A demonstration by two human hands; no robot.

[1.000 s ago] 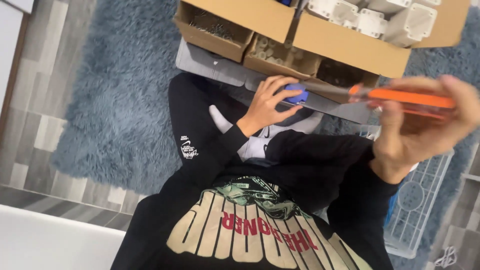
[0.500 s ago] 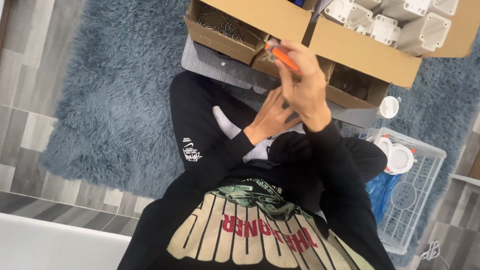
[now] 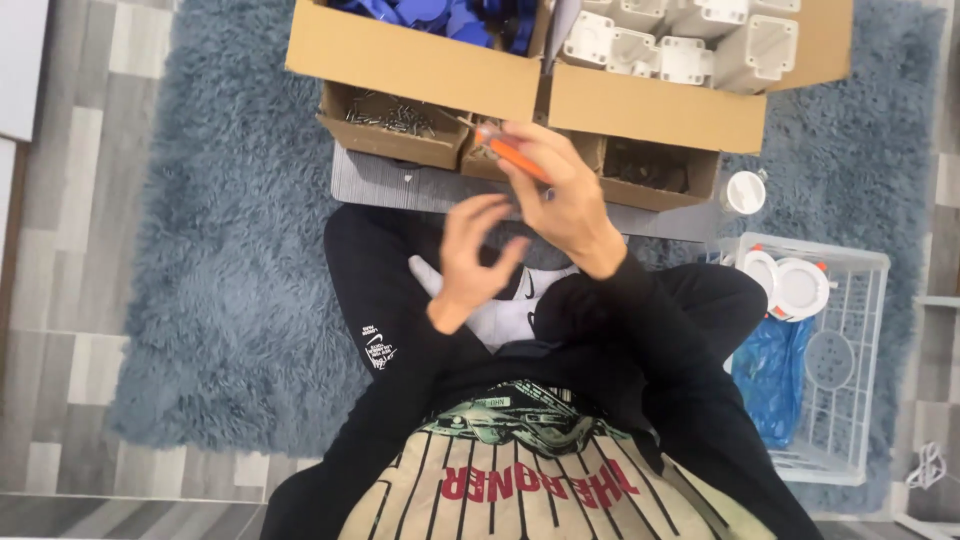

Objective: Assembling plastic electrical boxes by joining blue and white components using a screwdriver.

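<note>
One small cardboard tray of screws (image 3: 392, 122) sits left on the blue rug (image 3: 210, 260). Left hand (image 3: 470, 260) is released, fingers spread, holding nothing. Right hand (image 3: 565, 195) is clenched around one orange screwdriver (image 3: 512, 155), just before two large cartons (image 3: 420, 60). One white basket (image 3: 830, 360) sits right.

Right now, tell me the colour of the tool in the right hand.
Orange handle on the screwdriver, gripped by the right hand; it shows best in the head view.

Black long sleeves (image 3: 640, 300), black trousers (image 3: 375, 270) — small white logo, striped graphic shirt front (image 3: 530, 470), white socks (image 3: 500, 300)
</note>
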